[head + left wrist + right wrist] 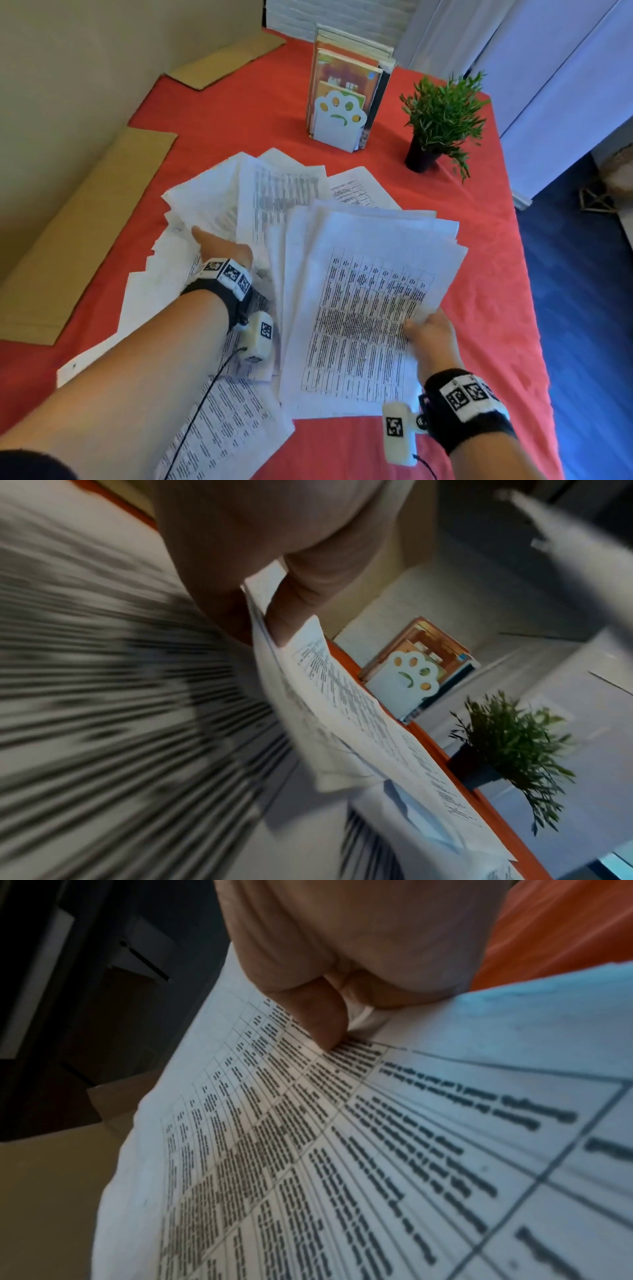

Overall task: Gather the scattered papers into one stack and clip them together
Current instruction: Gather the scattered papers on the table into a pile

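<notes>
While fanned, papers lengthwise away

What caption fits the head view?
Right hand grips gathered papers; left hand reaches into scattered sheets.

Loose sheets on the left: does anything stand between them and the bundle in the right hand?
Nothing visible does. The left hand holds the loose sheets, which overlap the bundle pinched by the right hand. The bookend and the plant stand farther back on the red cloth.
</notes>
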`<state>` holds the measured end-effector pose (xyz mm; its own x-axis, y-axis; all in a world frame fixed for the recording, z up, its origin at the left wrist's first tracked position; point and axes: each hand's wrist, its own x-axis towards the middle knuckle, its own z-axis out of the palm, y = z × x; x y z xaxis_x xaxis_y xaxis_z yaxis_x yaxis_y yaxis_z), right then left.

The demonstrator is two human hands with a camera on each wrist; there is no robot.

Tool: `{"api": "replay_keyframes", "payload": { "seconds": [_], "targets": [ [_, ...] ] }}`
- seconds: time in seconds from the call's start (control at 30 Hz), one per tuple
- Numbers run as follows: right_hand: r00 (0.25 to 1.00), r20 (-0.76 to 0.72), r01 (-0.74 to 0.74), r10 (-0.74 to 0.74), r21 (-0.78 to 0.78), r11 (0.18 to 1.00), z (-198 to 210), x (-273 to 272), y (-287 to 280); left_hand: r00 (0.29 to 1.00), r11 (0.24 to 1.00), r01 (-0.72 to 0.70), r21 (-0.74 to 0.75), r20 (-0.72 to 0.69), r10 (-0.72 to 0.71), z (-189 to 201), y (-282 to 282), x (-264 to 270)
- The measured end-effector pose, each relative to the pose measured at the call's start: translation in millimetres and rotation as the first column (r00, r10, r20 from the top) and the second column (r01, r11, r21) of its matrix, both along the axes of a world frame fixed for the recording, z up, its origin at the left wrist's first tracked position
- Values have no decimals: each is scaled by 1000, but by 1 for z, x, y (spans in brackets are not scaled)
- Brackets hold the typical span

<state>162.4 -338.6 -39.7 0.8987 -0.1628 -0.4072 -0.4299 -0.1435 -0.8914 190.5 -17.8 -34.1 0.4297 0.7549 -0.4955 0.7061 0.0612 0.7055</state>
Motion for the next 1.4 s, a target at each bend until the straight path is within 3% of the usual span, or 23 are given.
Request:
{"api": "replay_keyframes", "payload": {
  "seconds": [0.07, 0.17, 0.3, 0.47, 0.67, 0.8, 0.93, 1.07, 1.2, 1.33, 1.4],
  "targets": [
    [1000, -1, -10, 10, -5, 1000, -2, 5, 6, 997, 999, -52, 0, -54, 52, -9, 3, -16],
    [999, -40, 10, -11, -33, 999, -14, 7, 16, 988, 988, -151, -13, -22, 151, -11, 2, -30],
    [996, -85, 26, -39, -149, 988, -19, -4, 23, 995, 981, -104, -164, -14, 103, 2, -5, -24],
    [997, -78, -37, 19, -228, 973, -14, -22, 23, 1000, 998, 4, 63, -22, -3, 11, -7, 2],
    [998, -65, 11, -22, -166, 986, -8, -20, 15, 998, 1000, 15, 22, 59, -16, 3, -7, 5],
    [994, -61, 93, -94, -9, 996, -8, -13, 4, 968, 979, 198, 45, 151, -203, 3, 13, -21],
    [993, -98, 79, -71, 78, 994, -4, -6, 11, 879, 879, 474, -47, 81, -469, -11, 31, -73],
    [978, -206, -11, 9, -10, 1000, -24, -19, 25, 818, 801, 565, -197, 9, -575, -9, 30, -131],
    [971, -237, -89, 40, -202, 975, -24, -48, 40, 752, 752, 641, -154, -71, -655, 5, 15, -166],
    [970, -223, -162, 95, -306, 938, -17, -63, 53, 756, 749, 655, -100, 67, -651, 13, 6, -179],
    [965, -224, -202, 136, -305, 931, -17, -69, 58, 787, 770, 616, -165, 163, -595, 14, 2, -181]
  ]
}}
